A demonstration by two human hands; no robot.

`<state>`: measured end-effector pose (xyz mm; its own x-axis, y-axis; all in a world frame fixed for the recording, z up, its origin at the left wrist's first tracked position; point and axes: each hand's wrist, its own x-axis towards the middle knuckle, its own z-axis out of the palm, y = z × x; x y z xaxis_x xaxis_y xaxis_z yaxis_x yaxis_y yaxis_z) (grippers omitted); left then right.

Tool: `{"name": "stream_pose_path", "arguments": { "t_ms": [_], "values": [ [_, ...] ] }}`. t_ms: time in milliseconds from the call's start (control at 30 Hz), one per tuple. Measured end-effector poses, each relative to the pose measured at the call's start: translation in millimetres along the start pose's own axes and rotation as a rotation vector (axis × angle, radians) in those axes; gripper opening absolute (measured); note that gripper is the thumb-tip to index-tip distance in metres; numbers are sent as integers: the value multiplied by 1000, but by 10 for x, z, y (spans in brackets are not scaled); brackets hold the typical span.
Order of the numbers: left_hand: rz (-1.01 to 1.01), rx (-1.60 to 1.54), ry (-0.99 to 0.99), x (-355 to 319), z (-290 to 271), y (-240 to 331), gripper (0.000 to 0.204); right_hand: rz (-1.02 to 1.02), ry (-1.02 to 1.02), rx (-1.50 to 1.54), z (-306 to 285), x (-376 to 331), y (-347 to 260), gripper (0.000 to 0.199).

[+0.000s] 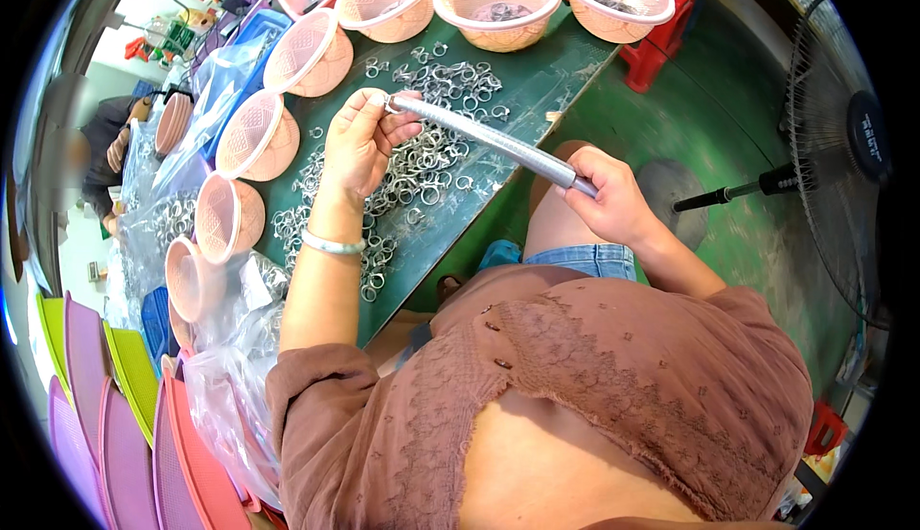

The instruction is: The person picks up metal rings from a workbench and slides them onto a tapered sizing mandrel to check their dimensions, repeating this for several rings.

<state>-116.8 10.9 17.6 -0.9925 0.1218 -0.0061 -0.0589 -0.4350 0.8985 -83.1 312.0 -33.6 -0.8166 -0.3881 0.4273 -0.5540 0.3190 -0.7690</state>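
My right hand (606, 195) is wrapped round the thick end of a tapered metal ring mandrel (489, 137). The mandrel slants up and to the left, over the table's edge. At its thin tip my left hand (362, 137) pinches a small silver ring (390, 103), which sits at or around the tip; which of the two I cannot tell. Beneath and beyond the left hand, a loose pile of silver rings (422, 168) spreads over the green tabletop (537, 80).
Several pink plastic bowls (257, 135) curve round the table's far and left sides; some hold rings. Clear plastic bags (230, 377) and coloured baskets (125, 434) stand at left. A fan (843, 156) and a red stool (659, 41) are on the right. Another person (105, 156) is at far left.
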Motion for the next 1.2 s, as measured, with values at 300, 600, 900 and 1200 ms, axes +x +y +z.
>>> {"name": "stream_pose_path", "arguments": {
  "t_ms": [300,600,900,1200],
  "values": [
    [158,140,189,-470,74,-72,19,-141,-40,-118,199,69,-250,15],
    [126,-158,215,-798,219,-154,35,-314,31,-390,314,132,-447,19],
    [-35,-131,270,-946,232,-193,25,-397,76,-428,359,166,-498,19],
    [125,-254,144,-1012,56,-273,41,-230,-62,-238,340,144,-535,17]
  ]
}}
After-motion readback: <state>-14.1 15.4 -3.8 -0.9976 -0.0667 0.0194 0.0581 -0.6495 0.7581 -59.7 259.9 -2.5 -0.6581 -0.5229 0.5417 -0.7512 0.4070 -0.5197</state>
